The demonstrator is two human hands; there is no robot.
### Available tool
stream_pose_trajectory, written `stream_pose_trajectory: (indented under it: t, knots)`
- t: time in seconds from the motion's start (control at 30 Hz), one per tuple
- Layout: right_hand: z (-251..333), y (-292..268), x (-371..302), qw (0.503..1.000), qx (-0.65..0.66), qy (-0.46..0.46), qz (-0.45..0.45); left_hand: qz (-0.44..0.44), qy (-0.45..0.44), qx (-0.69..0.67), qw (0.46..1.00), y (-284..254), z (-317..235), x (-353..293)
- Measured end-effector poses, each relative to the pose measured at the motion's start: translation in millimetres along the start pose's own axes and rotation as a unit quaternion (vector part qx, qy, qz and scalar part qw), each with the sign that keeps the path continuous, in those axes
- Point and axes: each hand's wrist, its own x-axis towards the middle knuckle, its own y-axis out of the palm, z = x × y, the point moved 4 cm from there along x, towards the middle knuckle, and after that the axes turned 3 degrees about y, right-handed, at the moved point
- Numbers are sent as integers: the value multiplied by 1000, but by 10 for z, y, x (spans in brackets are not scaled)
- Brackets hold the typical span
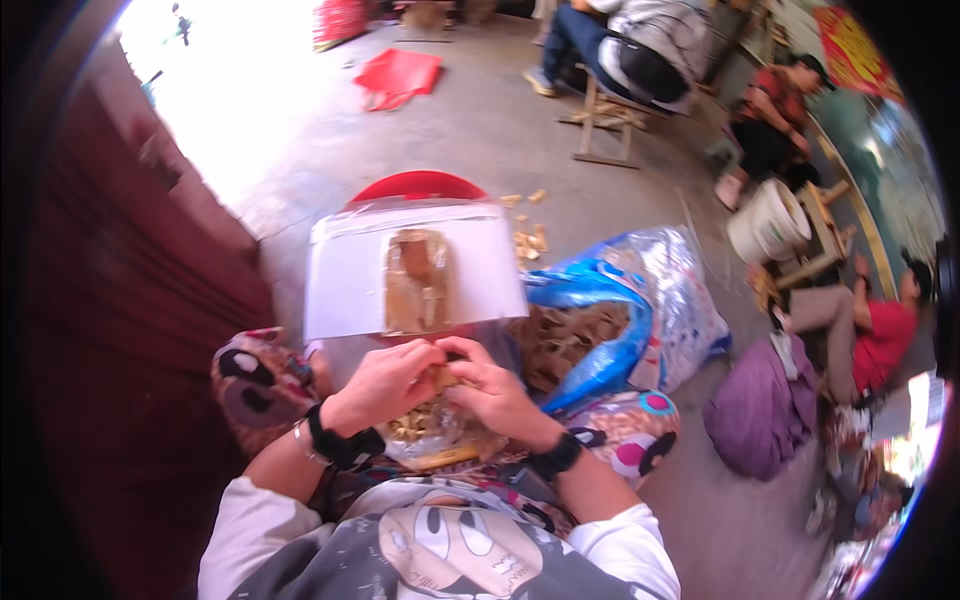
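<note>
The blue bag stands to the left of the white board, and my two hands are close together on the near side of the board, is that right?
Not quite: the blue bag is to the right of the white board, as the head view shows. Your left hand and right hand are indeed close together on the board's near side.

Looks down from head height, fisheye-wide.
Sits near above left hand (385, 382) and right hand (506, 402), reaches floor (490, 115) beyond; seems blurred toward right rim.
</note>
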Motion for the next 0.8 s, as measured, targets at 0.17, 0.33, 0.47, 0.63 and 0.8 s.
stream_pose_trajectory:
  t: [0.17,0.33,0.47,0.63,0.8]
  knots:
    - [100,397,496,962,180,134,157,16,-38,82,996,-518,396,-284]
    - [-32,326,594,973,123,170,101,19,-131,-17,991,-476,355,-238]
    - [-72,316,610,965,117,187,140,42,-109,-53,992,-457,328,-266]
    - [-31,285,608,926,312,178,113,75,-257,-330,905,-465,414,-283]
    - [-7,295,578,904,366,207,74,37,-278,-477,833,-413,439,-331]
